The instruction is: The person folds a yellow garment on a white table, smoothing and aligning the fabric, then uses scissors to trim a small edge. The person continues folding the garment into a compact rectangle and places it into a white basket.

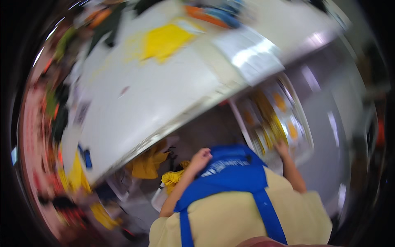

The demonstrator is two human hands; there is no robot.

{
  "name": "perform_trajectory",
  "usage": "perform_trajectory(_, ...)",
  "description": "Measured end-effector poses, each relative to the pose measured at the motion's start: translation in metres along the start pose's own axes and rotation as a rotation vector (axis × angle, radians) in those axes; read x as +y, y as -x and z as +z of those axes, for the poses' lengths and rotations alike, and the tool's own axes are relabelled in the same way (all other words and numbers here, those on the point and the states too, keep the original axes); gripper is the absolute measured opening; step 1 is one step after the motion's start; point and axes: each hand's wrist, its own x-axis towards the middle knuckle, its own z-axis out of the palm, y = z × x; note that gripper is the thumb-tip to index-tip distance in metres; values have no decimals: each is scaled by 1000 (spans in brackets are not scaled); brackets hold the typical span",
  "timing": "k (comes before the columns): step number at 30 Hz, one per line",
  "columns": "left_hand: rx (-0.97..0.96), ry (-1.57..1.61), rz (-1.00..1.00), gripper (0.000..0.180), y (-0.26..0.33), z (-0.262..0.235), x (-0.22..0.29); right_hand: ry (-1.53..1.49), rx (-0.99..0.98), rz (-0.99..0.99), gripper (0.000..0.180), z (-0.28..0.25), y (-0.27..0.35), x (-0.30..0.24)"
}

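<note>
The picture is motion-blurred. My left hand [200,158] is curled loosely in front of my blue apron [232,175], just above a bunched yellow cloth [173,178]; whether it holds anything is unclear. My right hand [282,148] reaches out to a white tray-like bin [302,123] holding yellow and orange pieces [275,123], its fingers at the bin's near edge. The blur hides whether the fingers grip anything.
A long white table [156,94] slants across the view, with a yellow cloth [164,39] and a shiny clear packet [251,55] on top. More yellow fabric [148,162] hangs under the table edge. Colourful clutter lines the left rim; grey floor lies to the right.
</note>
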Motion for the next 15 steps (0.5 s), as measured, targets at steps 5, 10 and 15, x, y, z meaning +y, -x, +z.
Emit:
perform_trajectory(5, 89, -81, -6, 43, 29, -14, -48, 111, -360, -246, 50, 24, 13, -115)
perform_trajectory(10, 280, 69, -61, 43, 60, -51, -107, 242, -565, -489, 50, 72, 16, -267)
perform_trajectory(15, 461, 194, -187, 44, 91, -71, -181, 384, -688, -720, 45, 122, 66, -409)
